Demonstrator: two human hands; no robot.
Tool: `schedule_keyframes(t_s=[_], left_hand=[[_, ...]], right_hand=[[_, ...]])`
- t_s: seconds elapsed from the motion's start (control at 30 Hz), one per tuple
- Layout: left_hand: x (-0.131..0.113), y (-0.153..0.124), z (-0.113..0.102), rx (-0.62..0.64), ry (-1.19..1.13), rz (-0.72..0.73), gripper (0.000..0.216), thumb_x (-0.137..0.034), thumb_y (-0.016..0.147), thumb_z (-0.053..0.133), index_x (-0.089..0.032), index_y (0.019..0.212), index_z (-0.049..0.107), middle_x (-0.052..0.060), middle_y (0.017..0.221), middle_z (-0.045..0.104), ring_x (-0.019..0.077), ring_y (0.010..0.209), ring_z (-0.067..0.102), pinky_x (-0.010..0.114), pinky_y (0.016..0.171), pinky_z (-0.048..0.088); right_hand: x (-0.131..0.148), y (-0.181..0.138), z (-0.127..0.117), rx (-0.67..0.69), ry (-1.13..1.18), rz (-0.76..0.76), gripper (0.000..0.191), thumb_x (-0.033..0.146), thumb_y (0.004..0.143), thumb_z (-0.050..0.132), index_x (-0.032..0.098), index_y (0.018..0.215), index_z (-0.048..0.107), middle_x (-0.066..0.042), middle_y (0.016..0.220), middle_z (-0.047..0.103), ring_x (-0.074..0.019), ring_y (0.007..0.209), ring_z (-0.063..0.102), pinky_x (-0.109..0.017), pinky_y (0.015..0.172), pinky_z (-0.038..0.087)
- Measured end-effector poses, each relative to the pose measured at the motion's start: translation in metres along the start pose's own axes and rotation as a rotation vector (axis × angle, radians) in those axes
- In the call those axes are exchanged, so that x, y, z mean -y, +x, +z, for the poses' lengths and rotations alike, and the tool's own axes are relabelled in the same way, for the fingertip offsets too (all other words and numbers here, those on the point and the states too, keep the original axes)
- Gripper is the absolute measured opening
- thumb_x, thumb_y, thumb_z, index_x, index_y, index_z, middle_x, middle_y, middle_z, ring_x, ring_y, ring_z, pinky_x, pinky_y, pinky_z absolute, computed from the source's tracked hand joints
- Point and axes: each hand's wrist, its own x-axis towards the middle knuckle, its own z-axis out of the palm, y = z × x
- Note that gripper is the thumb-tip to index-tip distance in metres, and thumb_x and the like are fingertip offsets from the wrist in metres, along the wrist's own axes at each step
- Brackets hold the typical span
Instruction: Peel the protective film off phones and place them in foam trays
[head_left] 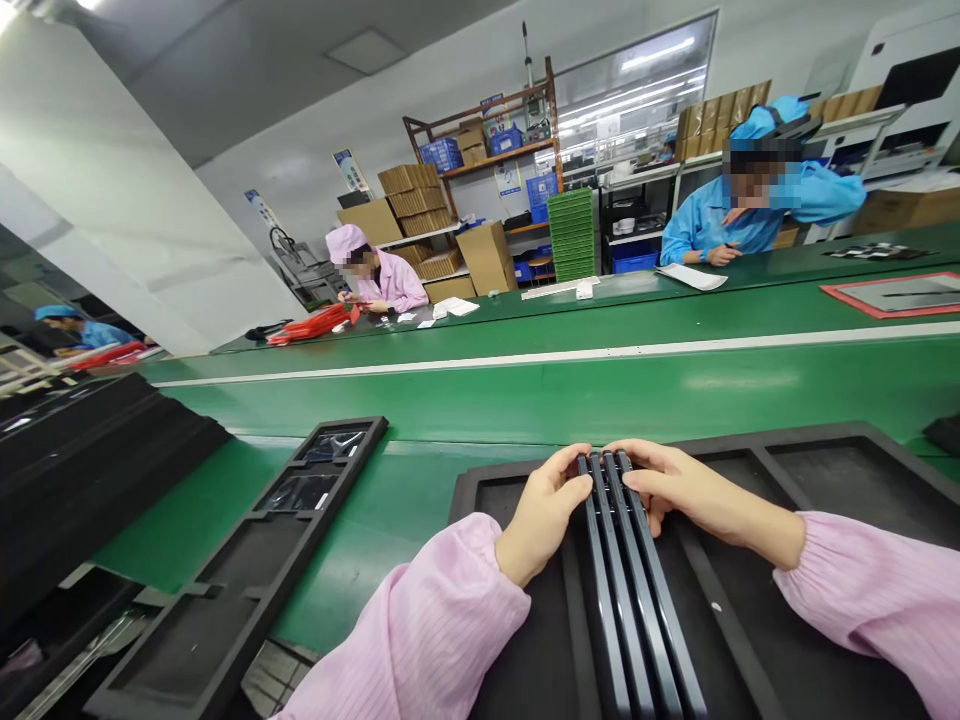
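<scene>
My pink-sleeved forearms angle inward over a green table (367,570), the left reaching from 8 o'clock toward 2, the right from 4 toward 10. My left grip (546,505) and right grip (679,485) pinch the far ends of four dark panels (636,590) from both sides, thumbs toward me. At 5 o'clock in my view, over a black tray (840,485), the panels stand on edge side by side, long axes pointing between 11 and 12 o'clock.

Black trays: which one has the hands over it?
The wide tray at right: the left hand and right hand grip slim dark pieces over it. The narrower tray, left, has neither.
</scene>
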Motion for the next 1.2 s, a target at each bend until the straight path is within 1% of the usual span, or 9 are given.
schedule_keyframes(t_s=[0.2, 0.33, 0.43, 0.53, 0.73, 0.9, 1.0, 1.1, 1.2], left_hand=[[-0.001, -0.001, -0.004, 0.074, -0.042, 0.007, 0.047, -0.023, 0.058, 0.063, -0.018, 0.105, 0.057, 0.005, 0.108, 0.065, 0.0248, 0.107, 0.055, 0.038, 0.097, 0.039], [-0.003, -0.002, -0.004, 0.108, -0.022, 0.008, 0.049, -0.021, 0.056, 0.062, -0.018, 0.105, 0.053, 0.005, 0.106, 0.065, 0.0249, 0.106, 0.056, 0.037, 0.094, 0.04], [-0.005, -0.003, 0.0, 0.076, -0.006, 0.014, 0.045, -0.024, 0.058, 0.062, -0.019, 0.102, 0.053, 0.005, 0.103, 0.064, 0.024, 0.103, 0.055, 0.036, 0.092, 0.04], [-0.008, -0.003, 0.005, 0.0, 0.052, -0.009, 0.034, -0.026, 0.062, 0.06, -0.019, 0.095, 0.054, 0.003, 0.093, 0.062, 0.0215, 0.093, 0.056, 0.033, 0.084, 0.042], [-0.011, 0.0, 0.012, -0.059, 0.096, -0.045, 0.025, -0.017, 0.062, 0.056, -0.02, 0.086, 0.052, -0.001, 0.082, 0.055, 0.0165, 0.081, 0.052, 0.028, 0.076, 0.041], [-0.012, -0.002, 0.013, -0.045, 0.076, -0.031, 0.03, -0.018, 0.058, 0.057, -0.019, 0.087, 0.05, -0.001, 0.082, 0.054, 0.0168, 0.081, 0.052, 0.028, 0.075, 0.041], [-0.012, -0.004, 0.012, -0.032, 0.077, -0.022, 0.032, -0.018, 0.058, 0.057, -0.02, 0.089, 0.049, 0.0, 0.085, 0.054, 0.0172, 0.082, 0.052, 0.029, 0.075, 0.041], [-0.01, -0.005, 0.007, 0.02, 0.057, -0.017, 0.035, -0.02, 0.058, 0.061, -0.019, 0.091, 0.05, 0.001, 0.089, 0.056, 0.019, 0.087, 0.053, 0.031, 0.079, 0.041], [-0.008, -0.002, -0.003, 0.186, -0.064, -0.036, 0.049, -0.019, 0.055, 0.068, -0.02, 0.1, 0.049, 0.003, 0.099, 0.057, 0.022, 0.098, 0.053, 0.034, 0.089, 0.038]], right_hand=[[0.003, 0.0, -0.001, 0.046, -0.011, 0.015, 0.06, 0.04, 0.06, 0.061, 0.014, 0.112, 0.044, 0.001, 0.07, 0.058, -0.0115, 0.052, 0.055, -0.023, 0.049, 0.049], [0.008, -0.002, -0.001, 0.05, -0.026, 0.025, 0.056, 0.034, 0.06, 0.059, 0.015, 0.111, 0.043, 0.003, 0.069, 0.057, -0.0105, 0.051, 0.054, -0.023, 0.05, 0.049], [0.007, -0.001, 0.001, 0.02, -0.049, 0.029, 0.052, 0.036, 0.06, 0.059, 0.016, 0.106, 0.044, 0.002, 0.071, 0.057, -0.0107, 0.05, 0.054, -0.024, 0.049, 0.049], [0.004, 0.002, 0.005, -0.044, -0.091, 0.033, 0.045, 0.041, 0.064, 0.058, 0.017, 0.1, 0.044, 0.004, 0.066, 0.053, -0.0101, 0.046, 0.051, -0.022, 0.042, 0.046], [0.003, 0.005, 0.012, -0.135, -0.162, 0.042, 0.032, 0.036, 0.069, 0.053, 0.018, 0.094, 0.044, 0.008, 0.055, 0.046, -0.0082, 0.039, 0.044, -0.017, 0.035, 0.037], [0.001, 0.005, 0.01, -0.097, -0.156, 0.05, 0.036, 0.032, 0.067, 0.055, 0.019, 0.098, 0.044, 0.006, 0.064, 0.049, -0.0102, 0.046, 0.05, -0.02, 0.039, 0.043], [0.0, 0.006, 0.01, -0.09, -0.159, 0.047, 0.041, 0.03, 0.065, 0.056, 0.019, 0.101, 0.043, 0.006, 0.062, 0.047, -0.0105, 0.046, 0.048, -0.02, 0.038, 0.041], [0.002, 0.005, 0.007, -0.051, -0.147, 0.036, 0.047, 0.035, 0.066, 0.058, 0.018, 0.107, 0.042, 0.006, 0.062, 0.048, -0.0113, 0.05, 0.05, -0.021, 0.043, 0.043], [0.002, -0.003, -0.003, 0.058, -0.118, 0.014, 0.061, 0.042, 0.063, 0.065, 0.017, 0.113, 0.042, 0.001, 0.073, 0.055, -0.0162, 0.066, 0.057, -0.026, 0.055, 0.049]])
